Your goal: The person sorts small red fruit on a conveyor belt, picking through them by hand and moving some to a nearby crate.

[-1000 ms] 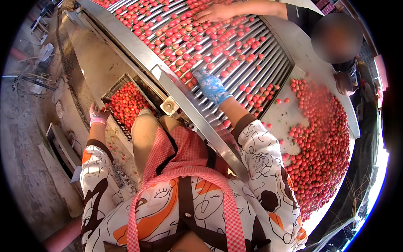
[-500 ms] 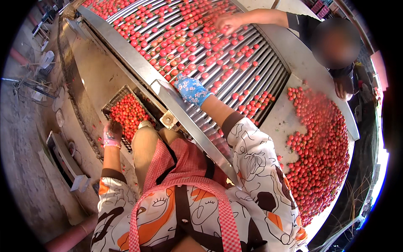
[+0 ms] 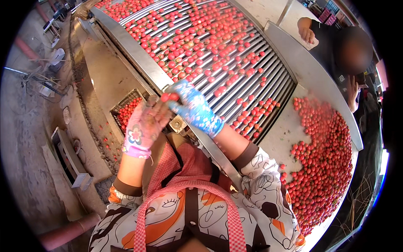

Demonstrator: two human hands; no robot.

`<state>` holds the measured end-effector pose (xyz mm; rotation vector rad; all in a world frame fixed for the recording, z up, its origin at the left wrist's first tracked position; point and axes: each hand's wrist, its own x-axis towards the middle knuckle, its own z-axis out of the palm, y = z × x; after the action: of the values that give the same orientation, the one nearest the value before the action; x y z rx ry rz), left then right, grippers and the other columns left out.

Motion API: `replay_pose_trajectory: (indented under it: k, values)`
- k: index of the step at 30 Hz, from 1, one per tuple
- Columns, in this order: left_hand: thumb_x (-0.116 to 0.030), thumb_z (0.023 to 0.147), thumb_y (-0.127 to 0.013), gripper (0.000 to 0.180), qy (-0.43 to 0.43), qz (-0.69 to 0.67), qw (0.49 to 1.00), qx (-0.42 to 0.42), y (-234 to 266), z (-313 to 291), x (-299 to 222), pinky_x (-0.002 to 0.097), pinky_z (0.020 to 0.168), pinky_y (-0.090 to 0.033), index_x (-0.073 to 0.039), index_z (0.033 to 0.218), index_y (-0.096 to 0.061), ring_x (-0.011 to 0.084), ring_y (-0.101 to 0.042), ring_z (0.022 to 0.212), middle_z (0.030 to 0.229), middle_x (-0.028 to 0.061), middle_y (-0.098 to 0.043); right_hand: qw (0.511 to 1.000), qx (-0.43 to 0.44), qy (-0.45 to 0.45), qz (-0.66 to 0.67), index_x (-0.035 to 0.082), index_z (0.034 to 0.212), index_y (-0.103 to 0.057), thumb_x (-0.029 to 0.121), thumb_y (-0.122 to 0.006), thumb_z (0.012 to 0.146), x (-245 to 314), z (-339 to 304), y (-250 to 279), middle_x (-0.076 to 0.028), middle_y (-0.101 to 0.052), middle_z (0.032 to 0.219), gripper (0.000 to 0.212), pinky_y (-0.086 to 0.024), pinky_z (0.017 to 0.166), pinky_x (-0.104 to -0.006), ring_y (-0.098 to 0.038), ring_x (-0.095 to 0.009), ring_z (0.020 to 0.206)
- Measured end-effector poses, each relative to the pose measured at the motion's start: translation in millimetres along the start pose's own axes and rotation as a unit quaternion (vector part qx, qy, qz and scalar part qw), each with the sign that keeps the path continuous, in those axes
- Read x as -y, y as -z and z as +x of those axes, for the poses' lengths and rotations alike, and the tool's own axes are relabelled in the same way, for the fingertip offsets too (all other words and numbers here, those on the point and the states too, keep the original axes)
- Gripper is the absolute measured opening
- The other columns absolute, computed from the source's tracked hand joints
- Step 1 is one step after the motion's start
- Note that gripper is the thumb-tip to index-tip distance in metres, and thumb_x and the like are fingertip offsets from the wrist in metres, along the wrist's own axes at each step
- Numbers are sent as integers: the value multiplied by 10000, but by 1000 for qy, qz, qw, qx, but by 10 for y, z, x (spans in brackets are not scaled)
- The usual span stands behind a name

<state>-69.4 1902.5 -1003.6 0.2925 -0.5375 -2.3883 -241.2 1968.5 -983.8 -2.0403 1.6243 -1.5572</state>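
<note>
Over the near metal edge of the roller conveyor [image 3: 170, 86], my two gloved hands meet. My right hand [image 3: 195, 110], in a blue flowered glove, curls its thumb and fingers around a few small red tomatoes [image 3: 169, 97]. My left hand [image 3: 145, 126], in a pink flowered glove with soiled fingers, is held out flat right beside them, its fingertips close to or touching the tomatoes. Below and left of it stands a dark plastic crate [image 3: 121, 102] holding many small tomatoes, partly hidden by my left hand. Many more tomatoes [image 3: 184, 52] lie along the rollers.
At the right, a large heap of tomatoes [image 3: 323, 168] lies on a pale metal tray [image 3: 275, 124]. A co-worker [image 3: 327, 44] stands across the conveyor. Loose tomatoes dot the floor near a narrow metal trough [image 3: 69, 157] on the left.
My left hand has come up from the crate to beside my right hand. My right hand has pulled back to the conveyor edge with tomatoes. The co-worker's hand has left the rollers.
</note>
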Motion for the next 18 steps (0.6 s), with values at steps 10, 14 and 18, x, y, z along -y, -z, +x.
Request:
replay_pose_trajectory:
  k: [10, 14, 18]
  values:
    - [-89, 895, -545, 182, -11, -206, 971, -123, 288, -139, -72, 299, 746, -560, 42, 1020, -557, 264, -577, 895, 950, 150, -584, 990, -53, -128, 25, 53, 1104, -604, 135, -590, 831, -1057, 843, -32, -175, -622, 1040, 285, -475, 840, -356, -601, -303, 982]
    - [-123, 914, -519, 173, -14, -256, 954, -156, 751, -255, -192, 311, 726, -567, -7, 1012, -602, 259, -588, 933, 1024, 152, -602, 964, -22, -104, -243, 109, 1164, -573, 165, -580, 806, -1885, 1305, -200, -172, -599, 1089, 363, -461, 869, -428, -577, -332, 1013]
    - [-93, 891, -540, 142, -50, -295, 928, -221, 762, -343, -277, 289, 647, -573, 14, 969, -594, 220, -595, 778, 936, 136, -618, 925, 92, -173, -325, 86, 1240, -509, 208, -632, 792, -1859, 1454, -312, -177, -541, 1211, 481, -440, 919, -423, -538, -334, 1100]
